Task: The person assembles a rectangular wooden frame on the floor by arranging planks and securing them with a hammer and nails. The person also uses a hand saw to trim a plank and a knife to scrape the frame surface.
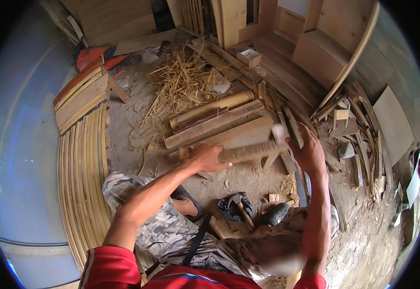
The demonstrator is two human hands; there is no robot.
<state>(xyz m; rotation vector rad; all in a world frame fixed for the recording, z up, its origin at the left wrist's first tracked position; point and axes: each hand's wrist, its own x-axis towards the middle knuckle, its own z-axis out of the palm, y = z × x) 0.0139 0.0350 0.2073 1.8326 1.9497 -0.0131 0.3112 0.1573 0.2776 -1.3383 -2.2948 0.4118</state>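
Observation:
In front of my knees a piece of wood (248, 151) lies crosswise, smeared by motion. My left hand (208, 158) is closed round its left part, with a short end showing past the fingers. At the other end is a pale, blurred block-like part (279, 132). Close beside that part my right hand (310, 153) has its fingers apart and curved; whether they touch it is hard to tell. Below, between my feet, a claw hammer (243, 212) with a wooden handle rests against a black plastic bag (228, 210).
Planks (215, 124) and a bamboo pole (234, 100) lie just ahead, with a heap of bamboo shavings (181, 84) behind. A slatted bamboo bench (82, 178) stands at left. Scrap wood (364, 139) piles up at right. A saw-like blade (301, 189) lies near my right forearm.

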